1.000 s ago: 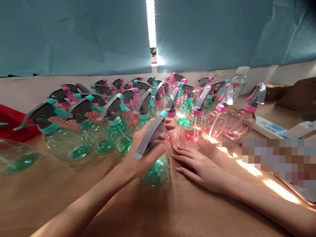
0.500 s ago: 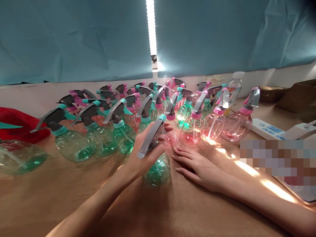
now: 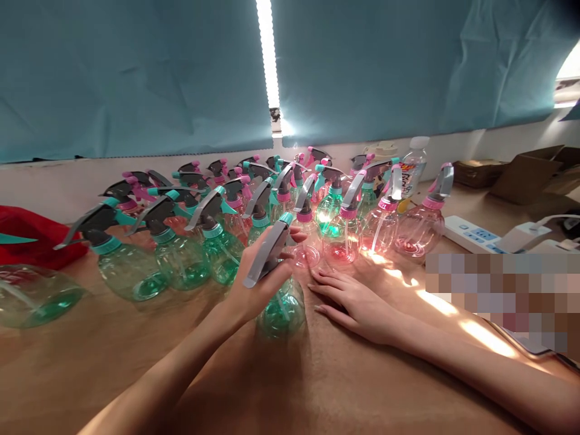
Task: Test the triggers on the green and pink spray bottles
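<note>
My left hand point(image 3: 258, 275) is wrapped round the neck of a green spray bottle point(image 3: 281, 311) with a grey trigger and a teal nozzle. The bottle stands upright on the brown table point(image 3: 344, 386), its neck hidden behind my fingers. Just right of it, my right hand point(image 3: 356, 302) lies flat on the tabletop with fingers stretched out, holding nothing. Beyond my hands stand several more spray bottles, among them a green one point(image 3: 222, 254) and a pink one point(image 3: 347, 241) with a pink collar.
At the left lies a red bag or cloth point(image 3: 40, 241). To the right are a white power strip point(image 3: 471, 232) with a plug, a clear drink bottle point(image 3: 414, 166) and an open cardboard box point(image 3: 521, 175). A blue-green curtain point(image 3: 136, 72) and a light tube point(image 3: 268, 60) are behind.
The view has turned slightly to the right, so everything sits a little further left. Both hands keep their poses, the left still round the green spray bottle.
</note>
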`<state>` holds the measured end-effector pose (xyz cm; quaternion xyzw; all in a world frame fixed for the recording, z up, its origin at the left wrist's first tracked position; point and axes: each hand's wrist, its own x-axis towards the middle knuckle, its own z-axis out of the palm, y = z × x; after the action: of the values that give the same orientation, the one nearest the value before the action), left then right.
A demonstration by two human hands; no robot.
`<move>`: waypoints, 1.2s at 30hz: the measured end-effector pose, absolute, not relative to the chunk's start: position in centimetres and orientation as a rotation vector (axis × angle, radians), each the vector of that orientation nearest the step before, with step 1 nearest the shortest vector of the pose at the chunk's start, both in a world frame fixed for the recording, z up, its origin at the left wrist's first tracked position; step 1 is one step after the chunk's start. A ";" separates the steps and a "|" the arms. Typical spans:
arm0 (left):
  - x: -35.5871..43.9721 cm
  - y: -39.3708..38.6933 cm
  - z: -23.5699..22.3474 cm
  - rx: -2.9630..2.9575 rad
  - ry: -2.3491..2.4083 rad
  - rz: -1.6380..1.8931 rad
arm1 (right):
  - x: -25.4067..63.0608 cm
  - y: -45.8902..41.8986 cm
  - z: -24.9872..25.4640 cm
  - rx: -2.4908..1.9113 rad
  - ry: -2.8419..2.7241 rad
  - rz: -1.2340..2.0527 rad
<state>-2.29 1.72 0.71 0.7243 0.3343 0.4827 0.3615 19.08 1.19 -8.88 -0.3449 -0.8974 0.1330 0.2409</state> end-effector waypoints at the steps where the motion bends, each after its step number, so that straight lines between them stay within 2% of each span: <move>1: -2.3 1.7 0.7 1.871 0.869 1.242 | 19.1 1.2 -8.9 -0.948 -2.460 0.362; 25: -2.3 1.6 0.8 1.881 0.866 1.252 | 19.2 1.3 -9.1 -0.955 -2.468 0.358; 36: -2.7 1.2 0.9 1.933 1.064 1.196 | 19.2 1.3 -9.1 -0.959 -2.457 0.374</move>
<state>-2.71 1.22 0.90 0.7320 0.4030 0.4530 0.3106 19.20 1.27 -9.15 -0.3497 -0.8961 0.1364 0.2368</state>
